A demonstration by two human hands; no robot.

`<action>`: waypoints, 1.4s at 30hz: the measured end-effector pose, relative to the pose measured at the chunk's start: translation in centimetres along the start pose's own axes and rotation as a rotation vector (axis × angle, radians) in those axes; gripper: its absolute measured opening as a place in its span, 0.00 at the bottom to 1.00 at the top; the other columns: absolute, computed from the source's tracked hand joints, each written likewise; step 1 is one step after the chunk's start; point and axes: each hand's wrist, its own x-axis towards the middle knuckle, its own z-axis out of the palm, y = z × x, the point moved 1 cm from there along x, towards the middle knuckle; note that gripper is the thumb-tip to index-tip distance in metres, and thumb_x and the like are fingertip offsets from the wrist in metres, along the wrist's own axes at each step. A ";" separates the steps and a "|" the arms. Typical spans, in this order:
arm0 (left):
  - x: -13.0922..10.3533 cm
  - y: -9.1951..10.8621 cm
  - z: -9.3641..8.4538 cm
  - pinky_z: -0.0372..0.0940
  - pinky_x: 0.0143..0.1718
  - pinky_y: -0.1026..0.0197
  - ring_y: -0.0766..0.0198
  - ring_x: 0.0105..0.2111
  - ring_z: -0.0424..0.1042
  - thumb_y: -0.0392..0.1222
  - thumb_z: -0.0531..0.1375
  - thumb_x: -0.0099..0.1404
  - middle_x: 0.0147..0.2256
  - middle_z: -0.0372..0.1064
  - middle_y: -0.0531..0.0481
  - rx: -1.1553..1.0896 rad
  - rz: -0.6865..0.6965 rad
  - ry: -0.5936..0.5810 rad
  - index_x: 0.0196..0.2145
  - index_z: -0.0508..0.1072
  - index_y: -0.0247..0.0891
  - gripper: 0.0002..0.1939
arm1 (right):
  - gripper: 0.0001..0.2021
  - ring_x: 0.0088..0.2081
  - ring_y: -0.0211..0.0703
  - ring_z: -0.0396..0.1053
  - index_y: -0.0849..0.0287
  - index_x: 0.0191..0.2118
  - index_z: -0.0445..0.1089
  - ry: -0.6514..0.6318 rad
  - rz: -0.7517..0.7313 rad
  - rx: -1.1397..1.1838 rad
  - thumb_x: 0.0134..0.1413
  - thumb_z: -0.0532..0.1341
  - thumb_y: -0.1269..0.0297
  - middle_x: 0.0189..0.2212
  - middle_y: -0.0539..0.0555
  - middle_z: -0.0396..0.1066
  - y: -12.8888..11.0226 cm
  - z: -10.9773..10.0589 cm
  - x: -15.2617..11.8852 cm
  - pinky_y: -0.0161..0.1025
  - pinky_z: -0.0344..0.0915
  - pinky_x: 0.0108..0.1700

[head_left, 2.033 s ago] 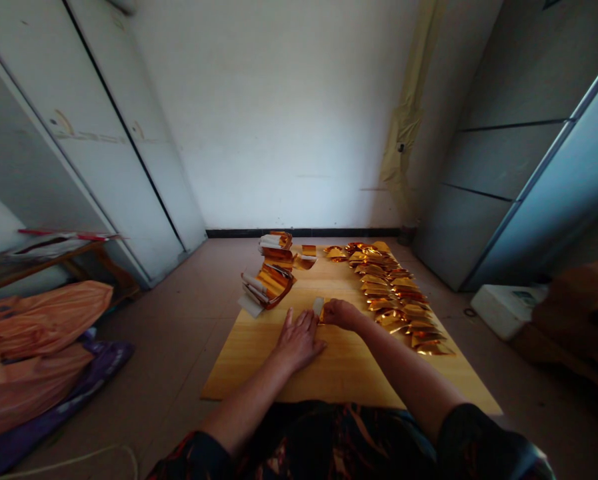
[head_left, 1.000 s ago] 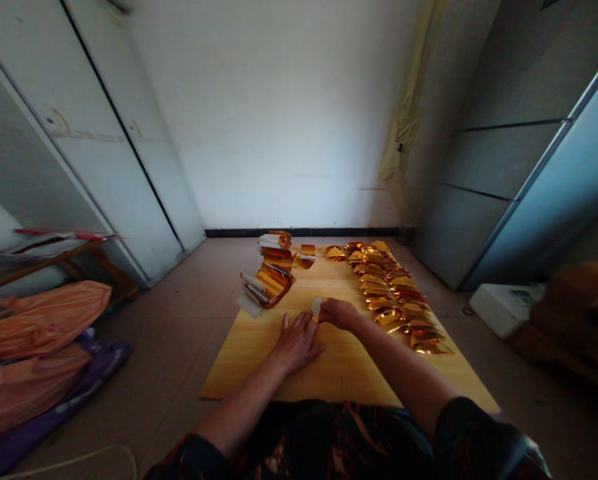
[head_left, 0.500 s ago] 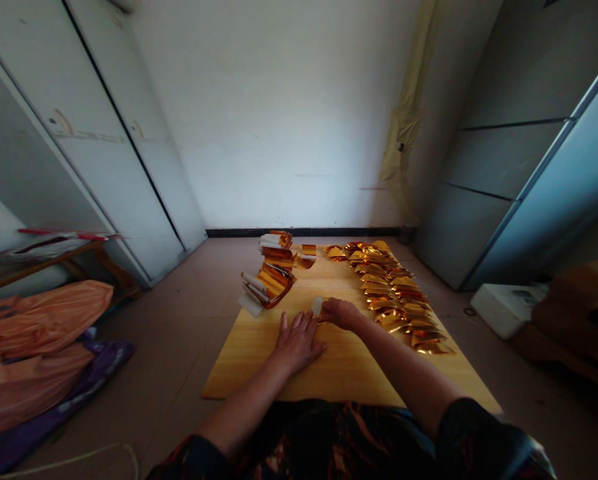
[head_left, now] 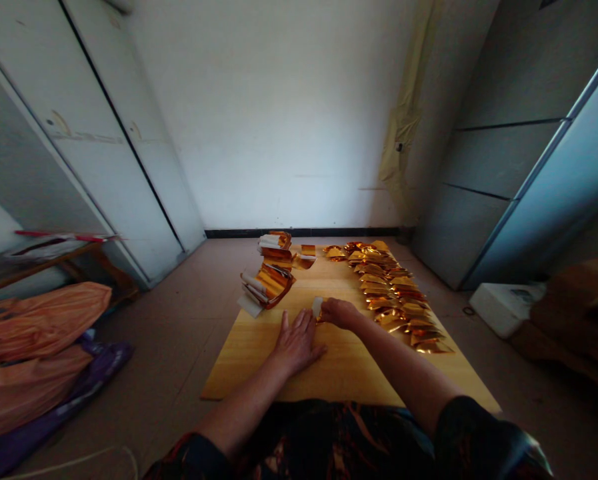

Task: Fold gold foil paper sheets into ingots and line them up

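On the wooden board (head_left: 263, 360) my left hand (head_left: 295, 340) lies flat with its fingers spread, its fingertips beside a small white and gold paper piece (head_left: 317, 307). My right hand (head_left: 339, 314) is closed on the right side of that piece, its fingers curled and partly hidden. Stacks of gold and white paper sheets (head_left: 271, 283) lie at the board's back left, with a few loose sheets (head_left: 305, 256) beside them. Long rows of folded gold paper pieces (head_left: 393, 293) run down the board's right side.
Orange and purple bags (head_left: 39, 333) lie on the floor at the left, by a low wooden table (head_left: 86, 257). Pale cabinets (head_left: 99, 133) stand behind. At the right are a white box (head_left: 501, 308) and a grey fridge-like cabinet (head_left: 483, 193).
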 end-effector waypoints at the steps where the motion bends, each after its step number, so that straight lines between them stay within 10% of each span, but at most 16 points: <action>1: 0.0 -0.1 0.1 0.26 0.61 0.34 0.49 0.64 0.42 0.58 0.48 0.63 0.64 0.44 0.40 -0.005 0.010 0.005 0.62 0.50 0.39 0.35 | 0.15 0.38 0.42 0.70 0.55 0.42 0.70 0.002 0.007 -0.003 0.59 0.53 0.53 0.40 0.55 0.71 0.0 0.0 0.0 0.33 0.57 0.32; 42: 0.1 0.0 0.0 0.36 0.59 0.30 0.48 0.63 0.44 0.61 0.51 0.60 0.64 0.45 0.39 -0.102 -0.038 -0.095 0.59 0.55 0.41 0.34 | 0.12 0.37 0.40 0.69 0.54 0.41 0.69 -0.008 0.027 0.055 0.57 0.55 0.54 0.40 0.53 0.70 0.5 0.5 0.3 0.32 0.54 0.31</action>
